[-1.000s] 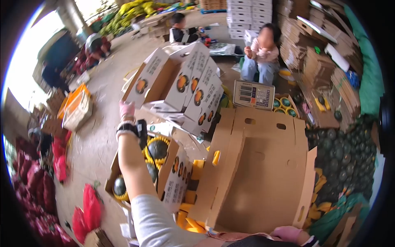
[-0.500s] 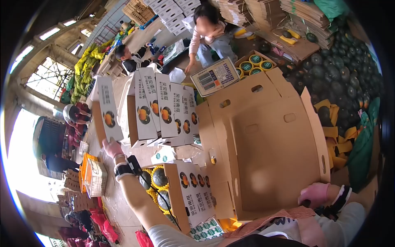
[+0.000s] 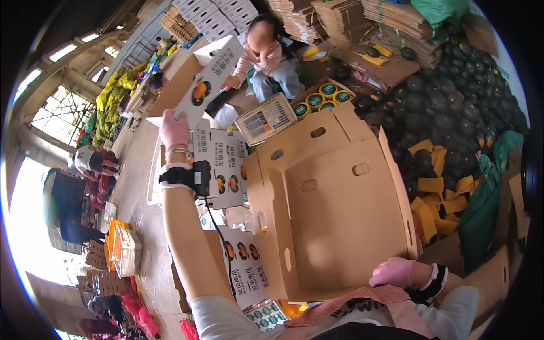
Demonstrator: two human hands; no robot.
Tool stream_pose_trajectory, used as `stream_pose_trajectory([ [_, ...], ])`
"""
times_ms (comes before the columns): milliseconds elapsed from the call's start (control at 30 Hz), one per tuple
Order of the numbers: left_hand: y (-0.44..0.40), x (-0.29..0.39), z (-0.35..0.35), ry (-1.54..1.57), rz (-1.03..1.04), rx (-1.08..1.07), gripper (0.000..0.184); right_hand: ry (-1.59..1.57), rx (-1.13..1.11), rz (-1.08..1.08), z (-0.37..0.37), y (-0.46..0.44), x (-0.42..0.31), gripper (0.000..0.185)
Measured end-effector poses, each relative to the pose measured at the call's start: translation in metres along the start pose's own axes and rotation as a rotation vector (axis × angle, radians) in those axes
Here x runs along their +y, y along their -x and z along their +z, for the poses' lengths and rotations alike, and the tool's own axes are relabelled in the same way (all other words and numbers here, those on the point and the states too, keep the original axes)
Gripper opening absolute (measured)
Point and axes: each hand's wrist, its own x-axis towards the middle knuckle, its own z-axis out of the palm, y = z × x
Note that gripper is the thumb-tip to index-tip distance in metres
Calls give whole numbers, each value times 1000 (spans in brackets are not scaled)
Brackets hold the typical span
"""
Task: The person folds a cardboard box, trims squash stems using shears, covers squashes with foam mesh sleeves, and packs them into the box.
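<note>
My left hand [image 3: 174, 133], in a pink glove, is closed on the lower edge of a white printed carton [image 3: 199, 90] with a pumpkin picture. The carton is raised and tilted above a row of similar white cartons [image 3: 225, 161]. Low on the right, my right hand [image 3: 392, 273], also gloved in pink, is curled at the near right corner of a big open cardboard box [image 3: 345, 226]; its fingertips are hidden. Bare brown board shows inside that box. Another printed carton [image 3: 246, 266] stands beneath my left forearm.
A scale [image 3: 265, 120] stands beyond the box, beside a carton of netted pumpkins [image 3: 323, 97]. A person [image 3: 269, 62] sits behind it. Dark green pumpkins [image 3: 453, 102] are heaped at right, near yellow foam pieces [image 3: 433, 187]. Flat cardboard stacks [image 3: 391, 22] stand behind; crates [image 3: 126, 249] sit at left.
My left hand has lifted the white carton up and to the right, over the row of cartons. My right hand stays at the cardboard box's corner. The view has shifted.
</note>
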Motion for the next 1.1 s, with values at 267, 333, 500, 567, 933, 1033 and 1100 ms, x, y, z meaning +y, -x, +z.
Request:
stream_pose_trajectory([
  [267, 40, 64, 73, -53, 35, -142, 30, 361, 430, 90, -92, 58, -40, 33],
  [333, 52, 71, 79, -49, 53, -211, 31, 588, 1003, 404, -102, 70, -10, 40],
  [500, 72, 69, 100, 0, 14, -208, 34, -139, 884, 869, -150, 49, 76, 73],
  [567, 75, 65, 101, 110, 52, -272, 37, -172, 747, 923, -165, 23, 92, 68],
  [933, 285, -75, 74, 140, 354, -1548, 72, -232, 941, 523, -137, -10, 122, 56],
  [1033, 343, -92, 70, 606, -70, -1491, 61, -401, 987, 222, -127, -11, 145, 62],
  [1100, 344, -69, 44, 388, -274, -1319, 63, -417, 963, 18, -122, -7, 151, 65],
])
